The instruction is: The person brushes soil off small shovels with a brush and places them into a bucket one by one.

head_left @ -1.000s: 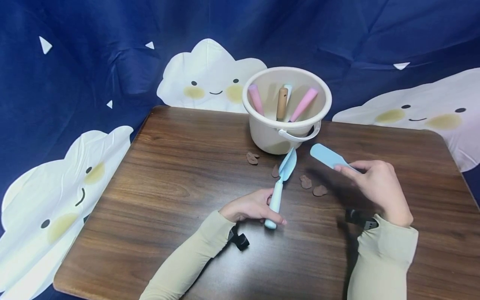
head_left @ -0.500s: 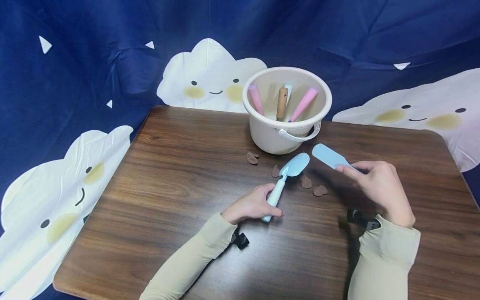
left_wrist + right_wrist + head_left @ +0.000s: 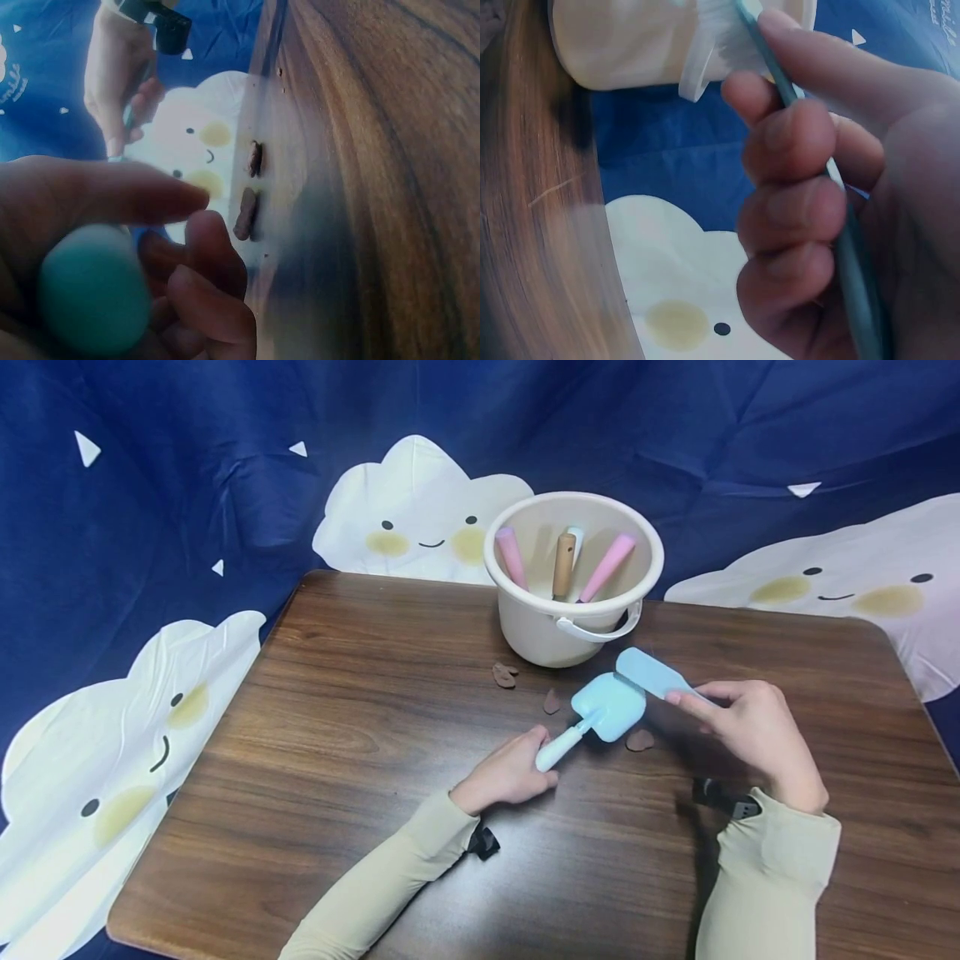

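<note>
My left hand grips the pale mint handle of a light blue hand shovel; the handle's round end fills the lower left of the left wrist view. My right hand holds a light blue brush with its fingers curled round the slim handle. Pale bristles show in the right wrist view. In the head view the brush's tip overlaps the shovel blade's far right edge. Brown flakes lie around the blade, one just right of it.
Behind the shovel stands a cream bucket with its handle hanging in front. Inside it lean pink-handled tools and a wooden-handled one. Another brown flake lies by its base. A blue cloud-print cloth hangs past the table's back edge.
The left hand has turned the shovel from pointing at the bucket to pointing right, blade now face-up beside the brush and covering one brown flake. The right hand has barely moved.
</note>
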The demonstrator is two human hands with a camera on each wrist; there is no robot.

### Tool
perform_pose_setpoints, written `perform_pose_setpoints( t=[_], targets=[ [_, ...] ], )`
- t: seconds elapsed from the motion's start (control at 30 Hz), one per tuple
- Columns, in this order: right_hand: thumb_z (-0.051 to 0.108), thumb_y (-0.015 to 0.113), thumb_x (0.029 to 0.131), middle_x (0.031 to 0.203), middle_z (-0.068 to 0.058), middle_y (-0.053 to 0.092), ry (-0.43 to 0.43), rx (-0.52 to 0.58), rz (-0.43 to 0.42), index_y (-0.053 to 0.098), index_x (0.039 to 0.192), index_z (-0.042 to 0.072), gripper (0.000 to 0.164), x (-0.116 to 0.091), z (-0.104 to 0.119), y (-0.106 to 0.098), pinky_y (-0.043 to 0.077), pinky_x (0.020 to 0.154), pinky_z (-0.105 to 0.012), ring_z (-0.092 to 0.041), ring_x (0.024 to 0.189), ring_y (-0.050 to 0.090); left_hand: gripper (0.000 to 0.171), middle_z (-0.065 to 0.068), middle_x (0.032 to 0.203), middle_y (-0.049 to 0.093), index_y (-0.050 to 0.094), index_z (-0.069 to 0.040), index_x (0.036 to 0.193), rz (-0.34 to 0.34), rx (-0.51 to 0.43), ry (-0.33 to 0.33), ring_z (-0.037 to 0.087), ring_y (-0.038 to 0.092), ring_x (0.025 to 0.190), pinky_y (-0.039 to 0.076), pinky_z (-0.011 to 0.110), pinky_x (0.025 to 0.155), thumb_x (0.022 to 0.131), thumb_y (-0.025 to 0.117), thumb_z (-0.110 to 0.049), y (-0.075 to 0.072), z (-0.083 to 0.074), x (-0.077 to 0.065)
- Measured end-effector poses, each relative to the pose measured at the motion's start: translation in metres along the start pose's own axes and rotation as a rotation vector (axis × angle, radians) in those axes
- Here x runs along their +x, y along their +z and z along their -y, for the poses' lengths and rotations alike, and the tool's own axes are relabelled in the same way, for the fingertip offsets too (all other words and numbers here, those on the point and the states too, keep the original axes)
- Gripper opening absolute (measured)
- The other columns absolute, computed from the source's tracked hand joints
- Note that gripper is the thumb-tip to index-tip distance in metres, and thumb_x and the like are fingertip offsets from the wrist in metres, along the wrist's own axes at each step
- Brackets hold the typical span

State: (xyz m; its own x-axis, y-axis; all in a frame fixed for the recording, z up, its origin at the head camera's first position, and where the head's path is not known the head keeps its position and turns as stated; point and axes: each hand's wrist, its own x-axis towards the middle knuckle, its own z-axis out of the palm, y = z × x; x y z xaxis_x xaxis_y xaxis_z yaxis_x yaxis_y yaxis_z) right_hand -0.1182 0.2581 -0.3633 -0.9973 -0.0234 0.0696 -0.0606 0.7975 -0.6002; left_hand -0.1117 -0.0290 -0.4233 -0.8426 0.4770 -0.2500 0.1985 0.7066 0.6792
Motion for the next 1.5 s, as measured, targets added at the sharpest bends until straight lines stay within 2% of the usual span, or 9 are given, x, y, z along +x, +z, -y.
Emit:
perform_pose_setpoints(
  t=[0.17, 0.37, 0.57, 0.67, 0.8, 0.9, 1.07, 1.23, 1.5],
  targets=[
    [0.042, 0.068, 0.088, 0.058, -0.005, 0.062, -0.029, 0.018, 0.071, 0.075, 0.092, 0.010, 0.033, 0.002, 0.005, 0.005, 0.035, 0.043, -0.027, -0.008, 0.049, 0.047, 0.021, -0.003, 0.075, 0.047, 0.050, -0.013, 0.098, 0.010, -0.045, 0.045, 0.011, 0.048, 0.066, 0.040, 0.021, 0.055, 0.089, 0.067, -0.023, 0.004, 0.001, 0.002],
    [0.041, 0.067, 0.090, 0.058, -0.003, 0.060, -0.057, 0.034, 0.174, 0.074, 0.094, 0.008, 0.034, 0.007, 0.017, 0.016, 0.038, 0.044, -0.026, -0.009, 0.050, 0.049, 0.024, -0.006, 0.068, 0.045, 0.051, -0.016, 0.087, -0.032, -0.208, 0.076, 0.008, 0.046, 0.061, 0.037, 0.020, 0.053, 0.094, 0.060, -0.036, 0.006, 0.001, 0.004],
    [0.044, 0.067, 0.089, 0.055, 0.000, 0.055, -0.095, 0.060, 0.284, 0.072, 0.082, 0.014, 0.032, 0.012, 0.031, 0.031, 0.040, 0.046, -0.026, -0.011, 0.051, 0.049, 0.023, -0.002, 0.058, 0.046, 0.050, -0.012, 0.093, 0.107, -0.595, 0.060, 0.010, 0.042, 0.045, 0.035, 0.021, 0.042, 0.100, 0.052, -0.034, 0.010, -0.003, 0.005],
    [0.046, 0.066, 0.089, 0.054, 0.001, 0.053, -0.090, 0.072, 0.324, 0.070, 0.078, 0.015, 0.034, 0.013, 0.034, 0.034, 0.040, 0.047, -0.026, -0.012, 0.051, 0.048, 0.019, 0.000, 0.063, 0.047, 0.045, -0.011, 0.102, 0.199, -0.688, 0.049, 0.011, 0.043, 0.050, 0.036, 0.021, 0.046, 0.102, 0.047, -0.030, 0.011, -0.004, 0.006],
    [0.046, 0.067, 0.088, 0.054, 0.001, 0.052, -0.084, 0.090, 0.349, 0.071, 0.079, 0.015, 0.033, 0.013, 0.036, 0.034, 0.039, 0.047, -0.027, -0.013, 0.050, 0.046, 0.020, 0.000, 0.072, 0.051, 0.035, -0.013, 0.114, 0.330, -0.704, 0.018, 0.012, 0.049, 0.063, 0.041, 0.019, 0.059, 0.103, 0.044, -0.027, 0.012, -0.004, 0.006],
    [0.046, 0.068, 0.087, 0.054, 0.000, 0.052, -0.077, 0.102, 0.362, 0.071, 0.078, 0.018, 0.030, 0.012, 0.036, 0.034, 0.039, 0.046, -0.028, -0.013, 0.048, 0.045, 0.027, 0.000, 0.079, 0.053, 0.033, -0.008, 0.121, 0.370, -0.710, 0.032, 0.013, 0.052, 0.073, 0.042, 0.019, 0.066, 0.102, 0.046, -0.023, 0.012, -0.002, 0.006],
    [0.046, 0.069, 0.086, 0.054, -0.002, 0.053, -0.060, 0.116, 0.380, 0.072, 0.083, 0.016, 0.030, 0.012, 0.038, 0.033, 0.040, 0.046, -0.028, -0.014, 0.048, 0.046, 0.034, 0.002, 0.081, 0.054, 0.035, 0.005, 0.124, 0.382, -0.787, 0.056, 0.014, 0.056, 0.071, 0.047, 0.020, 0.062, 0.098, 0.052, -0.010, 0.012, 0.002, 0.007],
    [0.045, 0.069, 0.087, 0.054, -0.003, 0.052, -0.053, 0.110, 0.377, 0.073, 0.085, 0.012, 0.033, 0.013, 0.040, 0.034, 0.040, 0.048, -0.027, -0.012, 0.048, 0.046, 0.033, 0.006, 0.077, 0.060, 0.034, 0.009, 0.121, 0.394, -0.914, -0.009, 0.014, 0.062, 0.057, 0.052, 0.024, 0.052, 0.096, 0.053, 0.002, 0.011, 0.002, 0.008],
    [0.046, 0.065, 0.090, 0.055, -0.002, 0.055, -0.055, 0.038, 0.263, 0.075, 0.090, 0.011, 0.037, 0.015, 0.031, 0.031, 0.037, 0.045, -0.027, -0.011, 0.049, 0.045, 0.029, 0.014, 0.083, 0.064, 0.040, 0.010, 0.116, 0.375, -0.952, -0.087, 0.019, 0.066, 0.069, 0.060, 0.037, 0.069, 0.092, 0.056, 0.007, 0.007, -0.001, 0.004]
  ],
)
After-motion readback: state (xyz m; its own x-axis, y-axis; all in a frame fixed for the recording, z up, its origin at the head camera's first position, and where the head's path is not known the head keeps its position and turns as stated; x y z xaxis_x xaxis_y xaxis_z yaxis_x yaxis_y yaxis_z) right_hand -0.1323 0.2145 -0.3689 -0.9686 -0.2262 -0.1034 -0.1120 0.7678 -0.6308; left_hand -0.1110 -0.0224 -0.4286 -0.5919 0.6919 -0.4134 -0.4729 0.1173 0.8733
